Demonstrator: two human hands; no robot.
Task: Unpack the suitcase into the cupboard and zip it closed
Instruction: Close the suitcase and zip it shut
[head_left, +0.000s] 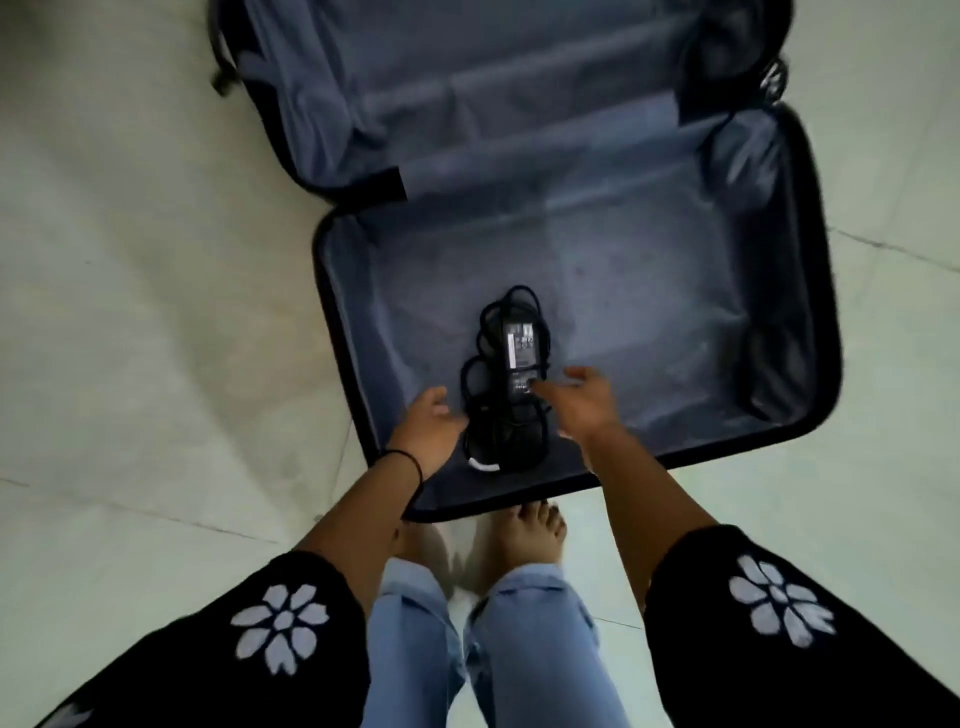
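a pale tiled floor (130, 260) fills the view, with thin joint lines running across it. on it lies the suitcase (827, 249), unzipped and spread flat in two halves: the far half reaches toward 12 o'clock and runs off the top edge, and the near half lies at the centre and out toward 3 o'clock. both halves have a dark outer rim and grey-blue fabric lining. the lining of the far half is rumpled.

from 6 o'clock the person's arms reach in. the left sleeve (283, 629) at 7 o'clock and the right sleeve (779, 597) at 5 o'clock are black, each with a white flower print. between them are light blue jeans (519, 649) and bare feet (530, 540), the toes just at the suitcase's near edge.

a black power adapter (514, 358) lies in the near half, toward its 7 o'clock corner, with its black cable looped loosely around it and a pale label facing up. nothing else shows in that half.

the left grip (431, 426), a bare hand, is at the adapter's 8 o'clock, released, with its fingers relaxed and close to the cable loops. the right grip (582, 400) is at the adapter's 4 o'clock, also released, fingers spread and pointing toward the adapter's near end. motion blur hides whether either one touches it. a thin black band (410, 460) circles the left wrist.
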